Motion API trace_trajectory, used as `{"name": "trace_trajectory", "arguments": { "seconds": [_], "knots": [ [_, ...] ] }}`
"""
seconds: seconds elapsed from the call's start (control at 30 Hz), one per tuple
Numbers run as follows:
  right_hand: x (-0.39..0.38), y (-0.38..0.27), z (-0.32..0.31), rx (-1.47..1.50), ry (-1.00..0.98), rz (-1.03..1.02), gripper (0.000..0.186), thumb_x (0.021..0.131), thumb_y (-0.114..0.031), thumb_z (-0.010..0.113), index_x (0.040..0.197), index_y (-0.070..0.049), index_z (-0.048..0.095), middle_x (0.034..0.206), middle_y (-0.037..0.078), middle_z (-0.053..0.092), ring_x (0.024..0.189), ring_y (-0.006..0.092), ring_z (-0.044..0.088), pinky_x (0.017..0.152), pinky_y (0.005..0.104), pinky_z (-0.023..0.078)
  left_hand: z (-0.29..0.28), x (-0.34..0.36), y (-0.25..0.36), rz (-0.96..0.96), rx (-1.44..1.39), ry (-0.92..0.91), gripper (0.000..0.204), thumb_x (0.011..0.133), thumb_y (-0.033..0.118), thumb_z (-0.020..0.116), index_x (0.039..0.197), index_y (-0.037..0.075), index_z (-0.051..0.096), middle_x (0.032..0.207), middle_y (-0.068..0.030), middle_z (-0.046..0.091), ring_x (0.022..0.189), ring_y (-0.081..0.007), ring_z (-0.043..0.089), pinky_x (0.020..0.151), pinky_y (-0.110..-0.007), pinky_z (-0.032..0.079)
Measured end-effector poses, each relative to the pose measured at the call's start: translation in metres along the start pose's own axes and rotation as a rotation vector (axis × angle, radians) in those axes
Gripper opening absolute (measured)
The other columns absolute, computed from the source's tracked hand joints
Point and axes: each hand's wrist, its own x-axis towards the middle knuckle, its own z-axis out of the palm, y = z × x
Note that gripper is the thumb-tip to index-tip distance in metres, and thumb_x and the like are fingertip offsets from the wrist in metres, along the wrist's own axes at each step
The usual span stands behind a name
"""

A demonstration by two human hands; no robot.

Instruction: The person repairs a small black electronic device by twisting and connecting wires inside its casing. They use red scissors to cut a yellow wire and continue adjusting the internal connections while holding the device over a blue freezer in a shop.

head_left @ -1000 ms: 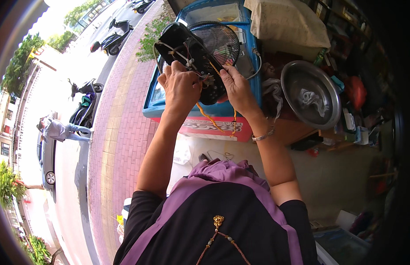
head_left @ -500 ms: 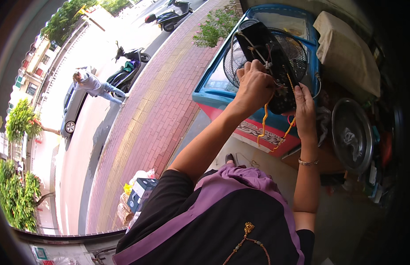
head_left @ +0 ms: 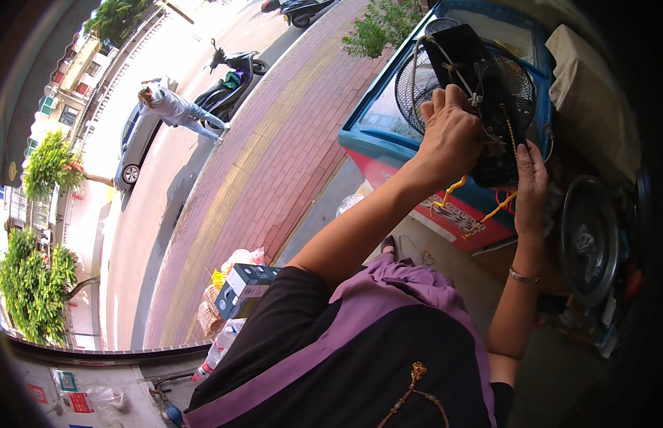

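A long black plastic housing [head_left: 466, 53], with loose thin wires [head_left: 478, 100] along its inner face, lies tilted over a round black mesh guard [head_left: 413, 93] on a blue-topped chest freezer [head_left: 378, 135]. My right hand [head_left: 531, 178] grips the housing's lower right edge. Over the middle of the housing is my left hand [head_left: 453, 132], its fingers curled and pinched; what they hold, if anything, is hidden. A yellow twisted cord [head_left: 488, 215] dangles from the lower end, beside a bit of red wire [head_left: 508, 200].
Right of the freezer are a beige cloth cover [head_left: 588, 93] and a round metal tray [head_left: 588, 235]. A box [head_left: 246, 282] and plastic bottles [head_left: 221, 349] stand at lower left. Beyond the brick pavement [head_left: 274, 164], a person [head_left: 171, 107] is near a scooter [head_left: 228, 89] and a car [head_left: 135, 146].
The whole view has shifted, so the freezer and hands appear farther right and slightly higher. Both hands stay at the housing in nearly the same pose. The hanging yellow cord has swung a little.
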Motion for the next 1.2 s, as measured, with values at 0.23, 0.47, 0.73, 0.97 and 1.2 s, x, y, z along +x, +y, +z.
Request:
{"name": "trace_trajectory", "arguments": {
  "seconds": [0.23, 0.47, 0.73, 0.97, 1.2],
  "knots": [
    [-0.007, -0.015, 0.012, 0.007, 0.036, 0.000, 0.039, 0.104, -0.035, 0.048, 0.124, -0.003, 0.058, 0.091, -0.001, 0.059, 0.075, 0.0043, 0.056, 0.058, 0.0203, 0.054, -0.003, 0.000, -0.005, 0.010, 0.099, -0.047, 0.014, 0.071, 0.017, 0.074, 0.084, 0.013, 0.080, 0.099, -0.0109, 0.056, 0.102, -0.0290, 0.042, 0.086, -0.041, 0.034],
    [-0.002, -0.010, 0.010, -0.199, 0.094, -0.108, 0.039, 0.102, -0.034, 0.051, 0.116, 0.001, 0.062, 0.076, 0.012, 0.067, 0.068, 0.0185, 0.065, 0.063, 0.0326, 0.049, -0.012, 0.006, -0.002, -0.038, 0.149, -0.102, 0.018, 0.069, 0.018, 0.068, 0.082, 0.012, 0.079, 0.099, -0.0170, 0.054, 0.104, -0.0341, 0.044, 0.087, -0.044, 0.036],
    [-0.009, -0.011, 0.020, -0.216, 0.161, -0.185, 0.036, 0.101, -0.032, 0.052, 0.112, 0.000, 0.062, 0.067, 0.010, 0.066, 0.061, 0.0190, 0.068, 0.053, 0.0298, 0.053, -0.011, 0.004, -0.004, -0.123, 0.117, -0.152, 0.019, 0.069, 0.020, 0.067, 0.080, 0.010, 0.079, 0.100, -0.0166, 0.055, 0.102, -0.0338, 0.046, 0.086, -0.044, 0.036],
    [-0.010, -0.007, 0.029, -0.112, 0.170, -0.182, 0.038, 0.101, -0.033, 0.052, 0.116, 0.001, 0.061, 0.066, 0.008, 0.066, 0.057, 0.0155, 0.068, 0.050, 0.0272, 0.054, -0.010, 0.003, -0.003, -0.031, 0.306, -0.162, 0.019, 0.071, 0.022, 0.072, 0.084, 0.010, 0.079, 0.106, -0.0175, 0.053, 0.106, -0.0343, 0.044, 0.086, -0.045, 0.033],
    [-0.014, -0.004, 0.030, -0.100, 0.168, -0.151, 0.036, 0.100, -0.031, 0.052, 0.116, 0.000, 0.062, 0.075, 0.010, 0.069, 0.062, 0.0168, 0.069, 0.053, 0.0271, 0.056, -0.008, 0.000, 0.005, -0.011, 0.428, -0.171, 0.019, 0.072, 0.021, 0.073, 0.088, 0.012, 0.079, 0.108, -0.0203, 0.052, 0.107, -0.0367, 0.043, 0.085, -0.045, 0.032]
  ]
}}
